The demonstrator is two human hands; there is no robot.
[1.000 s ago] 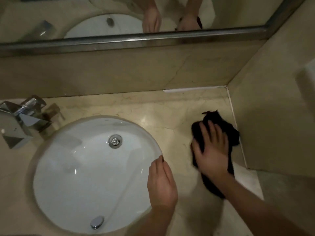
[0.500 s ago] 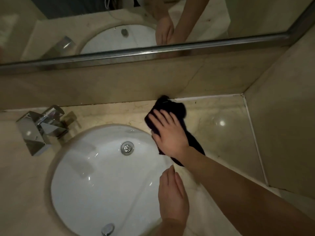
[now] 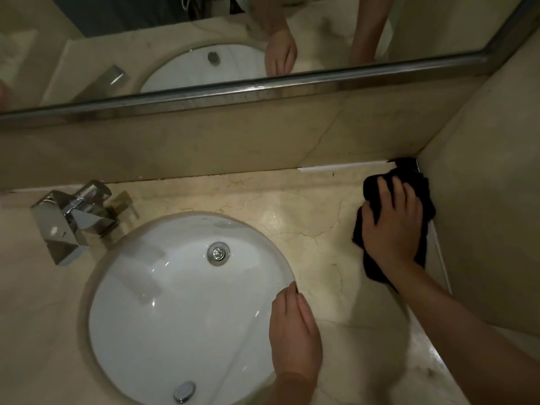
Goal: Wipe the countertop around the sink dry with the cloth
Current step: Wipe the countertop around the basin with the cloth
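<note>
A black cloth [image 3: 371, 188] lies on the beige marble countertop [image 3: 306, 217] in the back right corner, against the side wall. My right hand [image 3: 393, 226] presses flat on the cloth with fingers spread and covers most of it. My left hand [image 3: 293, 331] rests flat on the right rim of the round white sink [image 3: 175, 302], fingers straight and holding nothing.
A chrome faucet [image 3: 73, 217] stands at the sink's upper left. A backsplash [image 3: 204, 144] and a mirror with a metal frame [image 3: 263, 86] run along the back. The side wall [image 3: 491, 200] closes off the right. The counter's front right part [image 3: 380, 361] looks wet.
My right hand slid the cloth from behind the sink's rim to the right, into the back corner by the wall. My left hand stayed on the sink's rim.
</note>
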